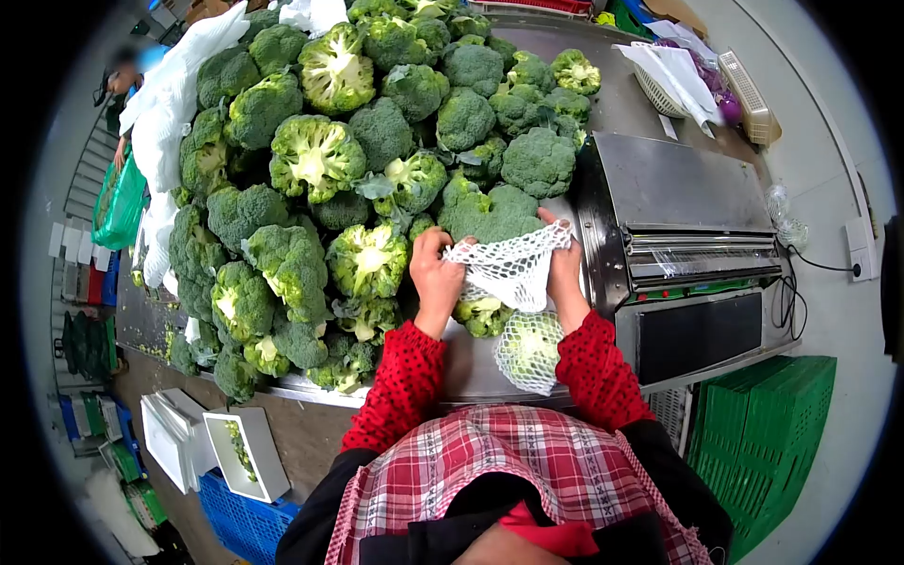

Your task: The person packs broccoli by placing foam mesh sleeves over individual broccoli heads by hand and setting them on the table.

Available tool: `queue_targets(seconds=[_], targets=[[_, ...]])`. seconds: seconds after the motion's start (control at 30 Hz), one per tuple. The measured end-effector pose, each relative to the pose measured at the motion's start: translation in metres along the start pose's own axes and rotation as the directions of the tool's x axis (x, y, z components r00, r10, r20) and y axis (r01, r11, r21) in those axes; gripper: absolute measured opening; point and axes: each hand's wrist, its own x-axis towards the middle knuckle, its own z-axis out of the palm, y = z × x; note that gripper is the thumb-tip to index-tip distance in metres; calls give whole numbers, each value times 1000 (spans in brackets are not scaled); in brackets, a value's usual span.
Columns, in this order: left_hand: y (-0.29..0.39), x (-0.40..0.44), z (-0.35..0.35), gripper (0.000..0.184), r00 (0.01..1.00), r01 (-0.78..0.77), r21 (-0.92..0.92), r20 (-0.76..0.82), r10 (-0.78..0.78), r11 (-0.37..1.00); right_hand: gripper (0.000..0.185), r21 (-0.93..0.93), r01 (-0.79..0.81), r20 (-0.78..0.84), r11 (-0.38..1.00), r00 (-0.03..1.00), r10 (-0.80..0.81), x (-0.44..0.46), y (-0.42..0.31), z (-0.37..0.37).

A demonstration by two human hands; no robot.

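A white foam net sleeve (508,268) is stretched between my two hands. My left hand (438,280) pinches its left edge, and my right hand (565,268) grips the right edge. Just beyond the net lies a large broccoli head (494,215), partly hidden by it. Below the net is another broccoli head (483,316). Close to my right wrist, a broccoli head in a net sleeve (528,351) rests near the table's front edge. A big pile of broccoli (381,132) spreads to the left and beyond my hands.
A metal wrapping machine (692,245) stands right of my hands on the steel table (556,42). White netting (179,104) lies along the pile's left side. Green crates (763,443) stack at lower right; a white foam box (247,452) sits on a blue crate (245,518). Another person (118,94) is at far left.
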Motion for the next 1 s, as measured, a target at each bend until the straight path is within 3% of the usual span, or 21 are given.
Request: queue_targets(seconds=[0.1,0.2,0.27,0.33,0.37,0.4,0.43,0.47,0.53,0.57,0.6,0.63,0.67,0.7,0.73,0.8,0.83,0.87,0.9,0.93,1.0], targets=[[4,10,7,28,956,287,-408,63,-287,867,53,51,-7,73,999,997,4,7,-13,6],[37,17,-22,10,916,400,-537,255,-309,743,60,53,-63,270,997,962,46,-13,-73,15],[66,24,-40,3,854,520,-612,384,-352,595,58,105,-229,394,968,903,171,-35,-111,26],[73,26,-58,10,693,720,-584,574,-437,375,54,140,-362,468,922,844,260,-49,-125,27],[71,27,-63,12,574,818,-486,650,-498,309,49,265,-538,401,801,816,415,-58,-123,31],[72,27,-73,2,516,852,-500,751,-412,155,44,396,-666,351,632,746,566,-68,-123,37],[78,25,-79,10,445,885,-464,812,-378,45,40,234,-614,317,754,781,537,-81,-134,36],[85,22,-86,18,374,907,-416,865,-334,-64,38,304,-764,490,569,637,595,-77,-115,26],[64,-10,-93,30,306,945,-318,941,-145,-72,36,165,-728,472,665,650,595,-98,-99,17],[67,-21,-100,33,273,929,-290,957,-102,-229,35,275,-845,520,459,532,669,-114,-116,28],[71,-35,-109,36,249,887,-253,967,-60,-387,38,35,-675,342,737,701,626,-135,-124,31],[68,-63,-117,39,264,868,-297,955,-138,-397,40,305,-769,396,562,639,660,-152,-107,19],[67,-93,-126,38,151,826,-279,947,-284,-489,41,537,-781,458,320,588,667,-169,-80,4],[70,-112,-130,37,120,796,-336,903,-412,-504,43,511,-780,613,361,625,482,-180,-58,-7],[76,-128,-133,37,81,766,-393,845,-529,-509,40,529,-781,574,333,618,538,-187,-33,-20],[62,-151,-159,37,172,871,-375,838,-517,-319,39,316,-809,322,495,582,747,-208,-34,-14],[56,-163,-171,37,216,905,-367,833,-510,-216,40,126,-843,345,522,531,774,-217,-21,-35],[60,-158,-176,36,7,680,-393,847,-531,-619,42,4,-850,254,526,510,822,-224,-39,-20],[68,-154,-185,36,-56,667,-358,850,-524,-653,42,103,-876,340,471,476,811,-227,-32,-22],[29,-194,-193,36,44,677,-354,894,-445,-646,43,194,-894,425,403,447,787,-228,-25,-25],[41,-182,-205,37,46,619,-396,880,-473,-678,42,9,-919,441,394,358,823,-224,-28,-32]])
